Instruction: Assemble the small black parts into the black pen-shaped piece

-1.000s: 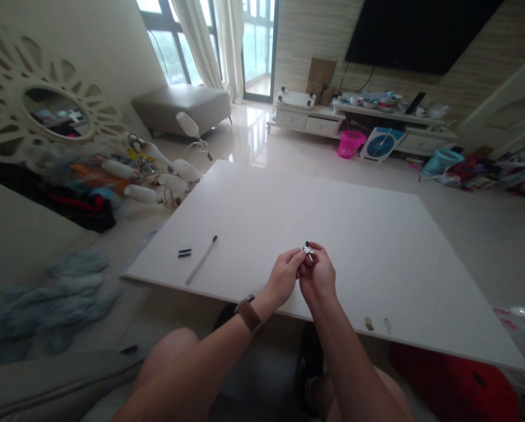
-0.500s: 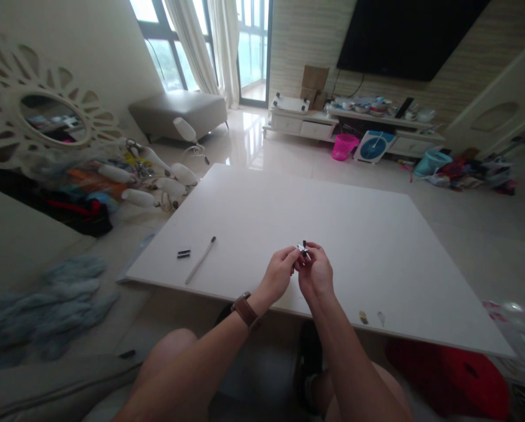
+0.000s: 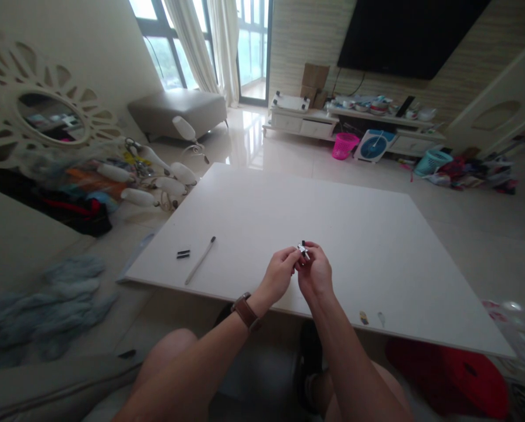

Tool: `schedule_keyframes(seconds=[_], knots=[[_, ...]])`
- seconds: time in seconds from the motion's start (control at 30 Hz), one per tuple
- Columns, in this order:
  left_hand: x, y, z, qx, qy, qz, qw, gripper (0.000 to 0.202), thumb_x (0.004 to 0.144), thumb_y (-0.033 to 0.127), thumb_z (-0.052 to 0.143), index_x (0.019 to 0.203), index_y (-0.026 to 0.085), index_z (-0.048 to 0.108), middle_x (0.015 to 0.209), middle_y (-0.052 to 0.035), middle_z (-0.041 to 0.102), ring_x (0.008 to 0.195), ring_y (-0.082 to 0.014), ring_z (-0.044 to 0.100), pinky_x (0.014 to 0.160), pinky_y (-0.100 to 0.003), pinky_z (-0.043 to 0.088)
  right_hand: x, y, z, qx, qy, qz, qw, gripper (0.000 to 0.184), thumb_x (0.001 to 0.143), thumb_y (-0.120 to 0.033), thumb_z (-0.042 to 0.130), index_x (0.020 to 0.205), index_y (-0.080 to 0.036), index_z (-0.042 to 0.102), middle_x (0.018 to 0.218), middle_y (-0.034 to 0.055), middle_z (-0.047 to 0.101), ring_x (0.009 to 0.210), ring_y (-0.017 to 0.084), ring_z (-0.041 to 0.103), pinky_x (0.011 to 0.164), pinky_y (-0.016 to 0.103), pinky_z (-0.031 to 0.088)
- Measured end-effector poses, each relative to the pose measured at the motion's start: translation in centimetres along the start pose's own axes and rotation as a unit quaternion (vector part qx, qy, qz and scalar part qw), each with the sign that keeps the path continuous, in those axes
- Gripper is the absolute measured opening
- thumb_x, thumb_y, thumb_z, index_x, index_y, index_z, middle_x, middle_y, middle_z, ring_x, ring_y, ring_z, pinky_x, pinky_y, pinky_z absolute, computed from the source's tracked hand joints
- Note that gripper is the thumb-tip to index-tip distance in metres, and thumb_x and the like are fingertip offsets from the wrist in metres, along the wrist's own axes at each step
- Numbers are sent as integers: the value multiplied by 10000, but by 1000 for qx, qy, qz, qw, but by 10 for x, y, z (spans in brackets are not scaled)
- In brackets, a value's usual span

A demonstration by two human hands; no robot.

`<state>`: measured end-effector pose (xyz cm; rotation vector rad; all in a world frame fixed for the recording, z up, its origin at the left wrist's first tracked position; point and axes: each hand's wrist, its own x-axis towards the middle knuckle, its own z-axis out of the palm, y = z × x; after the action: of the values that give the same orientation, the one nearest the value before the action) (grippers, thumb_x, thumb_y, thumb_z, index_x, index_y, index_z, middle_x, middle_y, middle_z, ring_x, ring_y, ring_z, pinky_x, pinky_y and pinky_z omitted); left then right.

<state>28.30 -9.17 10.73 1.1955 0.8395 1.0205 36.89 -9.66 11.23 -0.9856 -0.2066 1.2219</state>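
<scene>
Close together over the near half of the white table (image 3: pixel 262 205) are my left hand (image 3: pixel 282 271) and my right hand (image 3: pixel 316 272). Between their fingertips is a small silver-and-black object (image 3: pixel 303 251), too small to name. My left thumb and fingers pinch its left side, while my right fingers curl round the other side. Parts of it are hidden by the fingers. Left of my hands lies a thin pale stick with a dark tip (image 3: pixel 201 261). Two short black pieces (image 3: pixel 183 254) lie beside it.
Near the front right edge lie a small brown-and-black piece (image 3: pixel 363 317) and a small clear piece (image 3: pixel 381 318). A lamp with white shades (image 3: pixel 170 186) stands by the left edge. A red stool or cushion (image 3: pixel 456 375) sits below the right front edge.
The silver-and-black object has turned slightly between my fingers. Both hands otherwise stay in almost the same place.
</scene>
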Motion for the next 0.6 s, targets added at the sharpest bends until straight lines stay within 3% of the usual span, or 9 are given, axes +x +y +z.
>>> schedule_keyframes(seconds=[0.6], knots=[[-1,2,0,5,3,0,1000,325,891,363,487,645,167,572,607,16,527,564,-102,435,544,-244,334,-1,-1,-1,6,3,1,1000,213,617,-141,593,816,-203,548,570,-70,562,400,81,452,358,177,341]])
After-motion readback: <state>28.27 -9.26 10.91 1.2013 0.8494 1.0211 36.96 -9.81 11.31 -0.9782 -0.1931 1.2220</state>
